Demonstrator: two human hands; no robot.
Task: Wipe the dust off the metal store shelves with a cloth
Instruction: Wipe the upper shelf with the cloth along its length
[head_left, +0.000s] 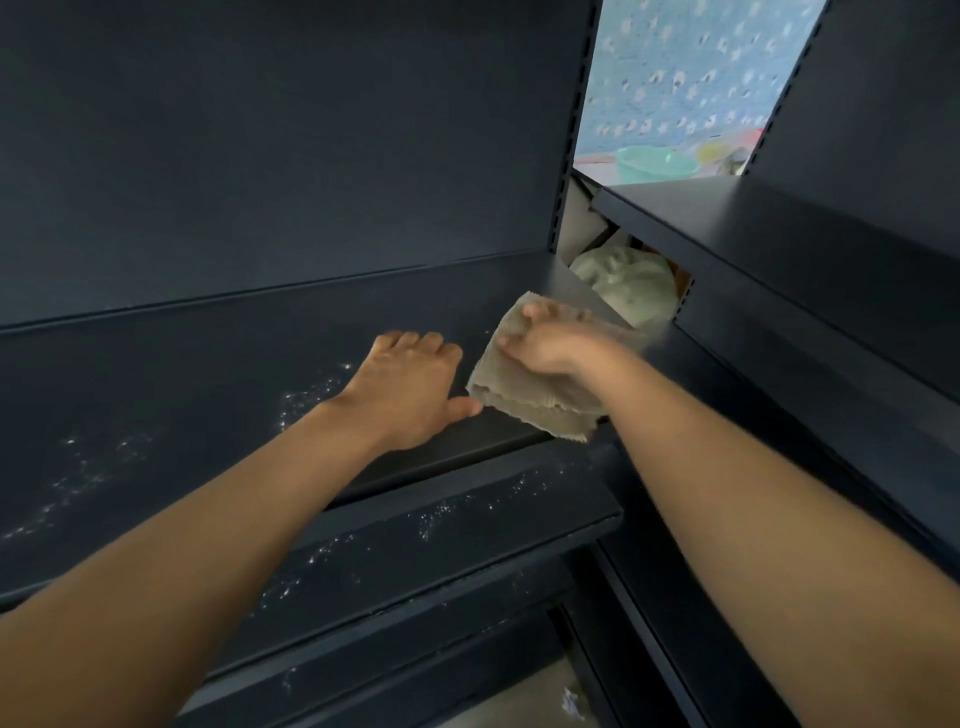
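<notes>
Dark metal shelving fills the view: a plain back panel (260, 156) rises behind the shelf (208, 364) being cleaned, and a lower shelf (467, 514) juts out beneath it. White dust (311, 395) speckles the left part of the shelf and the lower shelf. The left hand (410, 395) rests palm down near the shelf's front edge, fingers (410, 340) relaxed and holding nothing. Just beside its thumb, towards the shelf's right end, the right hand (550, 345) presses a beige cloth (535, 405) onto the shelf, its fingers curled over the cloth, slightly blurred. Through a gap at upper right show a blue patterned wall (691, 67) and a green bowl (655, 163).
</notes>
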